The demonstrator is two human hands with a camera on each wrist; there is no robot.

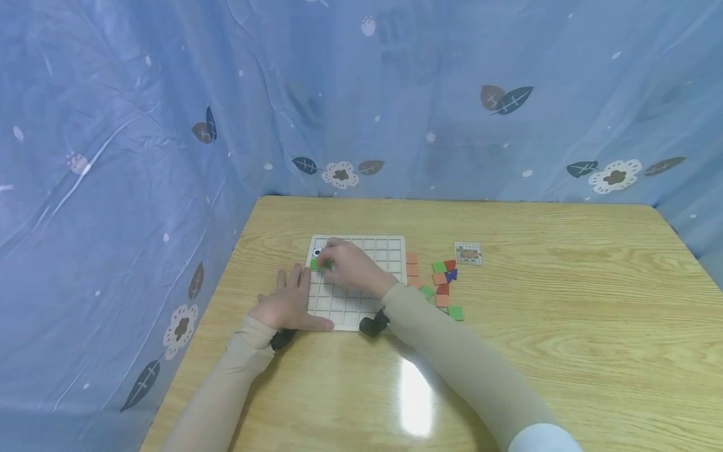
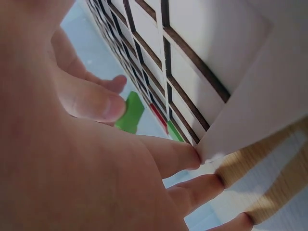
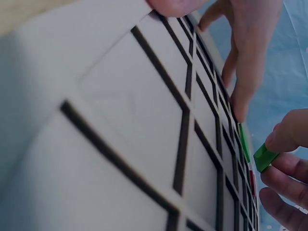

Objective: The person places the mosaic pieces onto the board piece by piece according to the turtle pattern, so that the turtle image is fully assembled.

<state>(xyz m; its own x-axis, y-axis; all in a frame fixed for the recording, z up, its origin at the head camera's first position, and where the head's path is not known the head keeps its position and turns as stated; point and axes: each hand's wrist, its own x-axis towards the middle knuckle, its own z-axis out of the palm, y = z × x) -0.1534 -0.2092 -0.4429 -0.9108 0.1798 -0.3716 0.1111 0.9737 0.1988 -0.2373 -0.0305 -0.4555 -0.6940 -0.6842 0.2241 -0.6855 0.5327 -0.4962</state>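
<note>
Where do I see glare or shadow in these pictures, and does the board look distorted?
Head view: white glare on the table, nearer the camera than the grid board; left wrist view: brown streaks, perhaps shadows or reflections, beside the left fingers; right wrist view: dim, bluish light, and the close, slanted angle makes near squares loom large while far ones crowd together.

Board (image 1: 350, 306), tiles (image 1: 442, 301), card (image 1: 469, 254) on table (image 1: 565, 364)

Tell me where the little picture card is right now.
In the head view, the picture card lies on the table to the right of the grid board, just beyond and right of a loose red piece.
</note>
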